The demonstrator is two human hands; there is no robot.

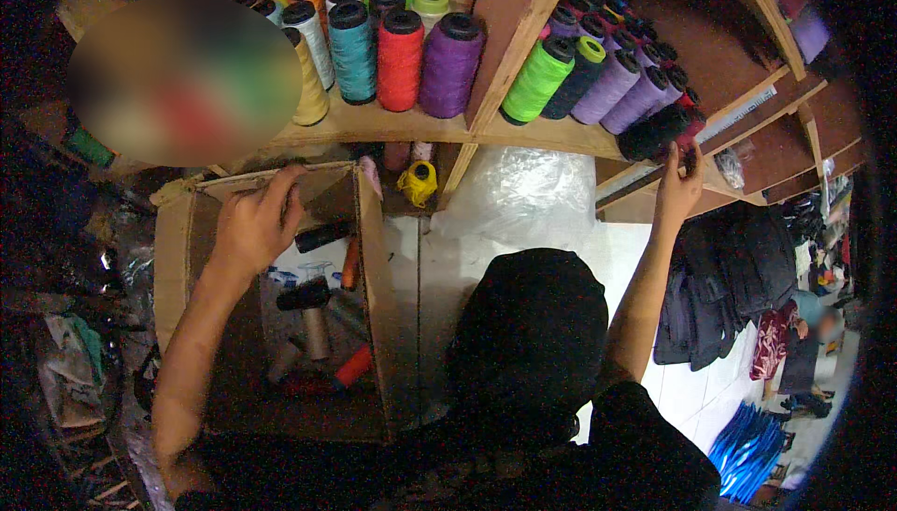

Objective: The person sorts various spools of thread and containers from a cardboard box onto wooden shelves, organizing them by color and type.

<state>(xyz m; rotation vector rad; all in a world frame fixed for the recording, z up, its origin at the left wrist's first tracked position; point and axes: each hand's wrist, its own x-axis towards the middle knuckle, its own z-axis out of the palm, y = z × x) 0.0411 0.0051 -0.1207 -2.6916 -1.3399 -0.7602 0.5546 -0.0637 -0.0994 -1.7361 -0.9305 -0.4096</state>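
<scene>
Black cap (531, 333), left hand (262, 220) half-curled on carton (173, 277), right hand (684, 179) half-curled at spool (652, 137)

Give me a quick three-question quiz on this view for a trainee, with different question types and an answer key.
1. Multiple choice: In the front row, which colour spool stands between the teal spool and the purple spool?
a) yellow
b) red
c) white

2. True or false: The left hand is nearer the cardboard box than the right hand is.

3. Fill the gap: In the front row just right of the wooden divider, the leftmost spool is bright ____.

Key:
1. b, the red spool
2. True
3. green
</scene>
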